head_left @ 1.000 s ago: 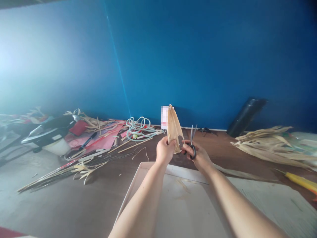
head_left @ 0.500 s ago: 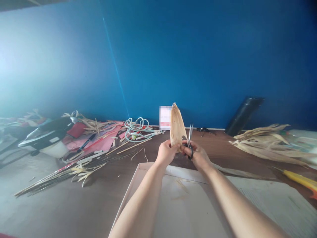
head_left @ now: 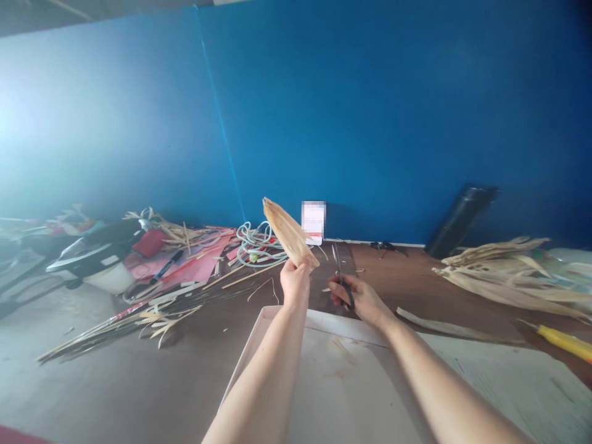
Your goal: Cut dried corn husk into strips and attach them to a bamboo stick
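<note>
A dry, tan corn husk [head_left: 287,231] rises tilted to the left from my left hand [head_left: 296,280], whose fingers are closed round its lower end. My right hand [head_left: 358,296] grips a pair of scissors [head_left: 343,280] with dark handles, the metal blades pointing up and looking nearly closed. The two hands are apart, and the scissors do not touch the husk. Below them lies a shallow white box lid [head_left: 342,370] with a few husk scraps [head_left: 342,351] in it.
Pale coiled cord [head_left: 259,243], pink paper [head_left: 203,259] and thin sticks [head_left: 115,324] lie to the left. More husks [head_left: 499,271], a black roll [head_left: 462,219] and a yellow-handled tool [head_left: 562,341] are on the right. A blue wall [head_left: 346,111] closes off the back.
My left hand has moved left and tipped the husk from upright to leaning left. My right hand has drawn slightly down, away from the husk, and the scissor blades have come closer together.
</note>
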`<state>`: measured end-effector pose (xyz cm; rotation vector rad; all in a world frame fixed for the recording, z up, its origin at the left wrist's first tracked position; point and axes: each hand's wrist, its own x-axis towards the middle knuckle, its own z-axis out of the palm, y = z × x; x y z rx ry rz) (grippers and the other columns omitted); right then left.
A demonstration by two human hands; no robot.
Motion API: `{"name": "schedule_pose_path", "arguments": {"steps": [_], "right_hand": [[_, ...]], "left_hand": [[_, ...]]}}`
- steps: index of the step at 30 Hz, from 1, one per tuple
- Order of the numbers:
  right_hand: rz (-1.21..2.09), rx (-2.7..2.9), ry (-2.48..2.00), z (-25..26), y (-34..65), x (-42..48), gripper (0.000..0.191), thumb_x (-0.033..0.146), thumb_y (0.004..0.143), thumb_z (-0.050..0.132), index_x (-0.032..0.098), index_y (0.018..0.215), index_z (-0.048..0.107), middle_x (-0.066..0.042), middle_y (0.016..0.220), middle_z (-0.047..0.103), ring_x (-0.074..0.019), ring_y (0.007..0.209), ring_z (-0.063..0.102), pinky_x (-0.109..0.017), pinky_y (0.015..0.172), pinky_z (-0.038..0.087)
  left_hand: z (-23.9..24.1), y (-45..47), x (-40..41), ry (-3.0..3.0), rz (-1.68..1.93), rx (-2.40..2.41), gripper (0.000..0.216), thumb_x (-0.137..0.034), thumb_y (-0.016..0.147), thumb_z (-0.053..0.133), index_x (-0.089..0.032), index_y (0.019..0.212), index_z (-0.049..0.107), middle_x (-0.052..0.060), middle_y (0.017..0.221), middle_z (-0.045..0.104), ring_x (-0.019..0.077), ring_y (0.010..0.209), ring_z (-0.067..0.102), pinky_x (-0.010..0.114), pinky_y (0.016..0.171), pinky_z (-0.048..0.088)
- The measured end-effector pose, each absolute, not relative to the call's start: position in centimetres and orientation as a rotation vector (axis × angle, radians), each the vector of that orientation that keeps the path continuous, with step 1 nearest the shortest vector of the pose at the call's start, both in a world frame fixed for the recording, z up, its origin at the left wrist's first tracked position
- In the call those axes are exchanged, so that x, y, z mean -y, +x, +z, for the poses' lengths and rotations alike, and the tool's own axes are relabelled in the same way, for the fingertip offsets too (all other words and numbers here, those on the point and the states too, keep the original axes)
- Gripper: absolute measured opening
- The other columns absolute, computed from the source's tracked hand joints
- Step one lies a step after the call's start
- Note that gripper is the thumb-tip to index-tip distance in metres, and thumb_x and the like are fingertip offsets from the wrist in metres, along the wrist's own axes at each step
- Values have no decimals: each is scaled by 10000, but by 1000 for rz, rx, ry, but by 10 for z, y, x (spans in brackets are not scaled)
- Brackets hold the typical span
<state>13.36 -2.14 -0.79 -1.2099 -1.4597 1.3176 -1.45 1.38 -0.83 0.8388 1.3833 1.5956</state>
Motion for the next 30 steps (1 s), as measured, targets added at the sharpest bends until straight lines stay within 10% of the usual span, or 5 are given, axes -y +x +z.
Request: {"name": "schedule_pose_path", "arguments": {"steps": [30], "right_hand": [[1272,1566,-1210,-16,127,26,329,427,694,660,185,917,669,34,523,542,-132,500,490,-248,514,368]], "left_hand": [[-5,-3,-5,865,1623,-1301,357,-372,647,700,-111,890,684,108,852,687,194,729,641,266,614,500]]}}
